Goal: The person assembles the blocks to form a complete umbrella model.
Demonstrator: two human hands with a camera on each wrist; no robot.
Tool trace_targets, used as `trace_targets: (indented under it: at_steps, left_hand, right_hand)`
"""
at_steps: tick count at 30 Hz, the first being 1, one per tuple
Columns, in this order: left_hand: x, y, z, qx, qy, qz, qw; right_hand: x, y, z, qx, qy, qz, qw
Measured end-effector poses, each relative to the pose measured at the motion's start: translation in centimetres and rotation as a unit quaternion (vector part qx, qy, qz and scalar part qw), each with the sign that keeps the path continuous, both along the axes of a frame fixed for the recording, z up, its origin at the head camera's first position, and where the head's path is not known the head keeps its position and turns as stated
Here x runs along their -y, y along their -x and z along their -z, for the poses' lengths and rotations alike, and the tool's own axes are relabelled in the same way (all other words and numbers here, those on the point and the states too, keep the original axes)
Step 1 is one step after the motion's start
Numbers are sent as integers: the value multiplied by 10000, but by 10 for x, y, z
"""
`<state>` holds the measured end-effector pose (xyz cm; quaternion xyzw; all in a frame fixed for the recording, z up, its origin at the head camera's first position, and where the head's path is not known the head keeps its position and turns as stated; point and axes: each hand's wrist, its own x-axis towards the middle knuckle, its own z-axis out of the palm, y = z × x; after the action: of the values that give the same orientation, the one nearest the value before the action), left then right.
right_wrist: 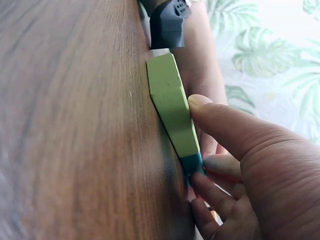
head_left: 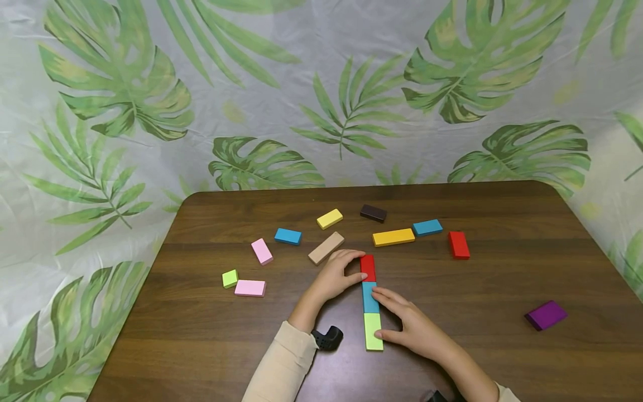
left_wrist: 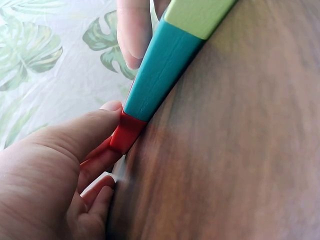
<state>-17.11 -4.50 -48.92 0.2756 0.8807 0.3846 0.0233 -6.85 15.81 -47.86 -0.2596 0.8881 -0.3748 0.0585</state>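
Cream sleeves [head_left: 281, 360] come nearest, with a black wrist device [head_left: 329, 339] at the left cuff. Between the two arms a row runs from near to far on the brown counter [head_left: 201, 346] — lime block [head_left: 372, 334], blue block [head_left: 369, 301], red block [head_left: 369, 269], touching end to end. The left hand [head_left: 332, 278] holds the red block at the far end, thumb and forefinger curved in a narrow span. The right hand [head_left: 414, 326] is spread fairly wide along the row's right side, thumb against the lime block, fingertips at the blue one. A beige block [head_left: 326, 248] lies just beyond the left hand; a purple block [head_left: 547, 315] sits well apart — over to the right. Leaf-printed cloth [head_left: 271, 100] fills the far side.
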Motion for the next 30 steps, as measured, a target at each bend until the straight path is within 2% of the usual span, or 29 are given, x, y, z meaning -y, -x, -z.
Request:
trace_targets:
  at_steps: [8, 13, 18, 30]
  left_hand:
    - [0, 0, 2, -7, 37, -2, 10000]
    - [0, 1, 2, 6, 33, 12, 10000]
    - [0, 0, 1, -78, 45, 12, 10000]
    - [1, -2, 0, -100, 17, -1, 9999]
  right_hand:
    - [1, 3, -2, 71, 51, 39, 10000]
    - [0, 10, -4, 99, 183, 97, 9997]
    - [0, 18, -4, 45, 213, -32, 9998]
    - [1, 22, -5, 102, -93, -117, 9998]
